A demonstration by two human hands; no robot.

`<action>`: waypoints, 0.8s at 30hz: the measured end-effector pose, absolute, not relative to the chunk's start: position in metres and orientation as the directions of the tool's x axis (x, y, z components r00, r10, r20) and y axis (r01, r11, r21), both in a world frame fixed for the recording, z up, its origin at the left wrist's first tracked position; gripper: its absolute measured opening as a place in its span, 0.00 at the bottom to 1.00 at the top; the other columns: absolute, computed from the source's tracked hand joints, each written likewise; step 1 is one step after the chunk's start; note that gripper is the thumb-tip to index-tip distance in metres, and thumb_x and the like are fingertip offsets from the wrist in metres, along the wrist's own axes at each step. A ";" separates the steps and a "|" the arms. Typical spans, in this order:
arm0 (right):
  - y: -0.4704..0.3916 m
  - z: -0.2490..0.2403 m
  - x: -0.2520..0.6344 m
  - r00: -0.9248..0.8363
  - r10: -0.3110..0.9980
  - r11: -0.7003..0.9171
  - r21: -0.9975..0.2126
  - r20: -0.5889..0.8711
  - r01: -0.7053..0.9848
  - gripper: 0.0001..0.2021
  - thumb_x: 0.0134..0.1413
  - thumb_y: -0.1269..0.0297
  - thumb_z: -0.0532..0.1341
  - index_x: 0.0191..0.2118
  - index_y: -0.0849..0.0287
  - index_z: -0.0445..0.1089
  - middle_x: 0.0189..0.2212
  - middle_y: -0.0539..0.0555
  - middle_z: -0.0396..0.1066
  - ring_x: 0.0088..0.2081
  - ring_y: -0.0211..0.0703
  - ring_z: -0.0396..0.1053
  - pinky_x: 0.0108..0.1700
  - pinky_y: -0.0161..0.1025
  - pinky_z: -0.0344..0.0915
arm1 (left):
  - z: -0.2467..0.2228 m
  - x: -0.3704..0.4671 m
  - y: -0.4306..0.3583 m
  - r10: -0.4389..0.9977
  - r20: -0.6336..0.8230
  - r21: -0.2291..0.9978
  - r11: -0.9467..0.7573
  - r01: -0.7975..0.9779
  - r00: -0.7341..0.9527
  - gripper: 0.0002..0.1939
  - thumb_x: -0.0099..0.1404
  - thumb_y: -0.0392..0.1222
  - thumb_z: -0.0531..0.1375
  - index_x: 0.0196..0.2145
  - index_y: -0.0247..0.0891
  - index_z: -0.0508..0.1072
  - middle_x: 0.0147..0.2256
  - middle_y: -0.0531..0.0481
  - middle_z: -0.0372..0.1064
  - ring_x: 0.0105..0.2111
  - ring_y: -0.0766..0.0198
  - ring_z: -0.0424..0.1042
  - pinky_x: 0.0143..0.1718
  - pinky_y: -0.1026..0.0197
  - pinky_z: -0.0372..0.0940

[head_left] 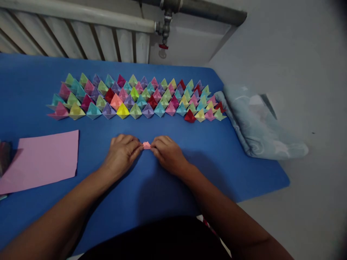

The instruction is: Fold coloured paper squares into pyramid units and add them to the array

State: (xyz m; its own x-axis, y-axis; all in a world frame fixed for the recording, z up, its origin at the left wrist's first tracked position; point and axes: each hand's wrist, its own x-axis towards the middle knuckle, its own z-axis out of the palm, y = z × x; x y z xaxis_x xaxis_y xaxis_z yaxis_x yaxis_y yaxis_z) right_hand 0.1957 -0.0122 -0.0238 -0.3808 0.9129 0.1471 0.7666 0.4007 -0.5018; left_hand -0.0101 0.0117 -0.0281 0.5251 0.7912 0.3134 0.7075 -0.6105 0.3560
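Note:
A small piece of folded pink paper (146, 145) is stretched between my two hands, just above or on the blue table (168, 180). My left hand (123, 151) pinches its left end between thumb and fingers. On the other end, the fingertips of my right hand (168, 153) are closed in the same way. The middle of the paper shows with a jagged top edge; its ends are hidden by my fingers. Beyond my hands stand several rows of folded paper boats (123, 111) in pink, yellow, green, blue, purple and red.
A pink sheet (46, 160) lies at the left, with a dark object (4, 157) partly in view beside it. On the right, a folded light-blue cloth (260, 126) overhangs the table edge. A white radiator (78, 32) and a pipe with a red-handled valve (163, 46) are behind.

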 end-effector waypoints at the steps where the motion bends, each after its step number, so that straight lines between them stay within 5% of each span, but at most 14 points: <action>1: -0.012 -0.024 0.196 -0.382 0.912 0.403 -0.518 0.152 0.754 0.08 0.67 0.67 0.56 0.39 0.58 0.72 0.42 0.57 0.73 0.46 0.45 0.67 0.52 0.44 0.62 | -0.028 -0.010 0.012 0.799 0.304 0.361 -0.601 0.713 0.519 0.14 0.73 0.44 0.55 0.34 0.42 0.78 0.36 0.48 0.76 0.37 0.57 0.69 0.38 0.53 0.57; 6: -0.010 -0.025 0.199 -0.380 0.906 0.412 -0.591 0.185 0.694 0.07 0.65 0.69 0.57 0.40 0.58 0.72 0.43 0.56 0.72 0.47 0.43 0.68 0.53 0.42 0.62 | -0.027 -0.008 0.010 0.829 0.244 0.391 -0.559 0.731 0.503 0.13 0.72 0.43 0.55 0.35 0.42 0.78 0.37 0.48 0.75 0.37 0.57 0.68 0.40 0.53 0.57; 15: -0.009 -0.016 0.183 -0.285 0.955 0.292 -0.459 0.087 0.839 0.09 0.65 0.69 0.54 0.34 0.60 0.69 0.36 0.57 0.71 0.40 0.46 0.65 0.46 0.43 0.61 | -0.022 -0.002 0.008 0.882 0.176 0.462 -0.466 0.755 0.437 0.12 0.70 0.42 0.55 0.31 0.40 0.76 0.36 0.48 0.74 0.38 0.57 0.69 0.42 0.52 0.59; 24: -0.010 -0.017 0.179 -0.208 0.971 0.239 -0.508 0.119 0.827 0.09 0.62 0.70 0.54 0.30 0.57 0.65 0.34 0.55 0.70 0.38 0.45 0.65 0.44 0.41 0.60 | -0.017 0.001 0.010 0.925 0.129 0.572 -0.363 0.736 0.356 0.09 0.65 0.43 0.58 0.29 0.40 0.73 0.38 0.47 0.75 0.43 0.54 0.73 0.45 0.50 0.63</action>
